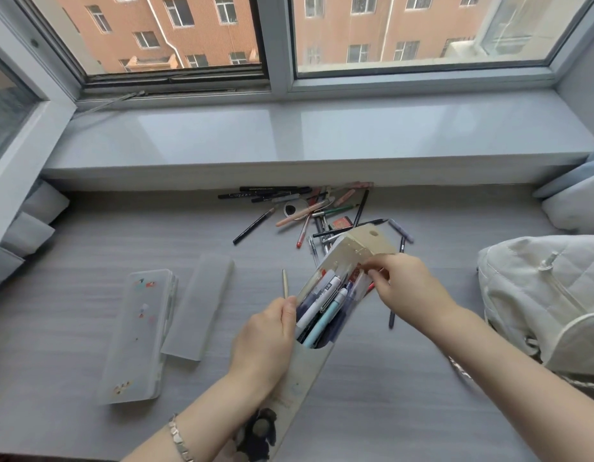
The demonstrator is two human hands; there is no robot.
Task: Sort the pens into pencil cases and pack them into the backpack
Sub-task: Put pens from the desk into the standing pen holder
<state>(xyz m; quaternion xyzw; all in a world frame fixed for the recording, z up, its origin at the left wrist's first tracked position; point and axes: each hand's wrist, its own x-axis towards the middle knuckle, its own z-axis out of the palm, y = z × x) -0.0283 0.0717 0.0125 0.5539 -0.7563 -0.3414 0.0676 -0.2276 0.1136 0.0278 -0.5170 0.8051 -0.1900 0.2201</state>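
Stretching below a wide window sill, the grey surface carries everything, with a white quilted backpack at its right edge. Left of centre lie a frosted pencil case with stickers and a plain frosted lid just beside it. In the middle, a beige pencil case, tilted and full of pens, is held up between both hands: the left hand closes around its side, and the right hand pinches its upper flap with curled fingers. Behind it a loose pile of pens lies near the sill, and one slim gold pen lies apart.
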